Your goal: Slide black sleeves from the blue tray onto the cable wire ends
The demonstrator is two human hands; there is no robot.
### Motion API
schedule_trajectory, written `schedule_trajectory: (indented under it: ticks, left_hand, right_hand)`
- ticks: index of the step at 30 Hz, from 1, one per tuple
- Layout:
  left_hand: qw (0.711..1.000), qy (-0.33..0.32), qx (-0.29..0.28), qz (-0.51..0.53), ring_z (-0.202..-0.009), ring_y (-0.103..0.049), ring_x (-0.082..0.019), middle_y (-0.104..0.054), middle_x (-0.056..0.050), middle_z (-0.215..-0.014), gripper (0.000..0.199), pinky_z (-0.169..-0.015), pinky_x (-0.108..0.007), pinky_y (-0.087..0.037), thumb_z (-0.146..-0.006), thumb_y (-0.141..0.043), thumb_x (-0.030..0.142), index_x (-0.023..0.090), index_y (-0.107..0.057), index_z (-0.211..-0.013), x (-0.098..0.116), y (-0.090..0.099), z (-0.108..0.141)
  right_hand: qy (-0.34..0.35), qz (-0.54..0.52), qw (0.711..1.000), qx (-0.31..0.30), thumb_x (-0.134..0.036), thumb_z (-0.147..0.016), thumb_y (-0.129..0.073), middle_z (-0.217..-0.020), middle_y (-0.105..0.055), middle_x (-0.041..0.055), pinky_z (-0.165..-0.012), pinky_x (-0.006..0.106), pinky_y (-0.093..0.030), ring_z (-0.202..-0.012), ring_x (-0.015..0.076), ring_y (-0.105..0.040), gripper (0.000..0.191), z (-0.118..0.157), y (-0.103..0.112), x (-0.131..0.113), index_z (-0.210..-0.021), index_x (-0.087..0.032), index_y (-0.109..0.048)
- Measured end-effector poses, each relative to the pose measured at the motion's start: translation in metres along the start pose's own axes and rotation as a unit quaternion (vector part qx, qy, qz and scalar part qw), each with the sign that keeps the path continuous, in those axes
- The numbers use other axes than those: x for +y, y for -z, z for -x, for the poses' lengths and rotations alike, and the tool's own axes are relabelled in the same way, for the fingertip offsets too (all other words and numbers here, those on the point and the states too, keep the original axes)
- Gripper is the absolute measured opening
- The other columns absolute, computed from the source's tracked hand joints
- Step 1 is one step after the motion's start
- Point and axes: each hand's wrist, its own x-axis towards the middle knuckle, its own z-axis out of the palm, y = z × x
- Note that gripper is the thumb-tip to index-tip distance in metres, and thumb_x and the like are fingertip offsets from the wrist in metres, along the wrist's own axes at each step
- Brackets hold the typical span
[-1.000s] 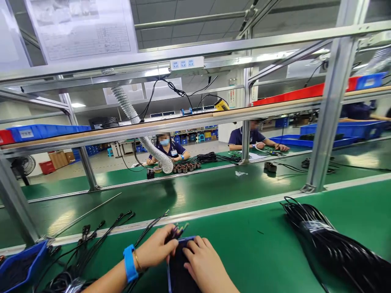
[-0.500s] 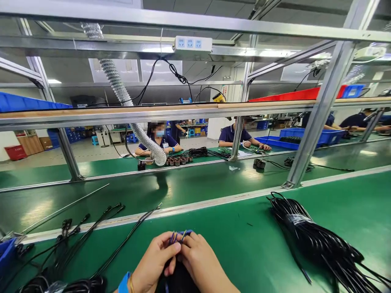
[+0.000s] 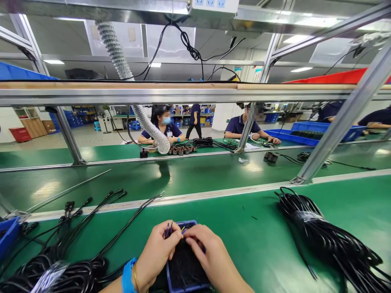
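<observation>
My left hand (image 3: 157, 252) pinches the stripped coloured wire ends (image 3: 169, 230) of a black cable over a small blue tray (image 3: 183, 268) full of small dark parts. The cable runs off to the left across the green mat. My right hand (image 3: 210, 256) rests on the tray's right side, its fingertips touching the wire ends beside the left thumb. A blue band sits on my left wrist.
A tied bundle of black cables (image 3: 326, 240) lies at the right, loose cables (image 3: 61, 260) at the left beside a blue bin (image 3: 7, 236). Beyond a metal rail runs a green conveyor (image 3: 183, 177). Several seated people work across it near a silver duct hose (image 3: 146, 126).
The view has tilted downward, so the blue tray shows more fully. Both hands stay together at the wire ends above it, shifting only slightly.
</observation>
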Motion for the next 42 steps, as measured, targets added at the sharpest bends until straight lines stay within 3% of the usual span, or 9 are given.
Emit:
schedule_trajectory:
  ticks: [6, 20, 33, 42]
  left_hand:
    - [1.0, -0.002, -0.004, -0.029, -0.041, -0.031, -0.006, -0.037, 0.01, -0.05, 0.026, -0.045, -0.021, -0.026, -0.081, -0.057, 0.041, 0.019, -0.051, -0.069, 0.0, 0.001, 0.003]
    - [0.997, -0.008, -0.029, -0.065, -0.042, -0.034, -0.005, -0.041, 0.006, -0.06, 0.03, -0.044, -0.021, -0.028, -0.08, -0.059, 0.044, 0.017, -0.055, -0.066, 0.002, 0.001, 0.006]
    - [0.997, -0.015, -0.034, -0.063, -0.043, -0.038, -0.005, -0.045, 0.005, -0.065, 0.031, -0.046, -0.021, -0.031, -0.081, -0.058, 0.044, 0.017, -0.055, -0.066, 0.003, 0.001, 0.007]
    - [0.999, 0.004, -0.022, -0.028, -0.043, -0.039, -0.008, -0.042, 0.007, -0.052, 0.035, -0.046, -0.022, -0.028, -0.08, -0.06, 0.05, 0.017, -0.056, -0.069, 0.001, 0.001, 0.007]
  right_hand:
    - [-0.038, -0.099, 0.992, 0.07, -0.033, -0.097, -0.046, -0.077, -0.065, 0.0028, -0.064, 0.024, -0.049, -0.07, 0.016, -0.062, 0.025, 0.0, 0.014, 0.001, -0.084, -0.02, -0.064]
    - [0.032, -0.057, 0.991, 0.118, -0.031, -0.098, -0.045, -0.074, -0.062, 0.0025, -0.064, 0.025, -0.048, -0.071, 0.0165, -0.059, 0.025, -0.002, 0.019, -0.009, -0.079, -0.021, -0.059]
    - [-0.012, -0.091, 0.988, 0.124, -0.036, -0.097, -0.047, -0.071, -0.061, 0.0018, -0.06, 0.023, -0.047, -0.065, 0.0149, -0.058, 0.029, 0.0, 0.012, -0.01, -0.077, -0.02, -0.06]
    - [-0.007, -0.118, 0.987, 0.111, -0.039, -0.093, -0.055, -0.068, -0.065, 0.0012, -0.057, 0.023, -0.047, -0.061, 0.0143, -0.059, 0.03, 0.001, 0.003, -0.009, -0.072, -0.02, -0.066]
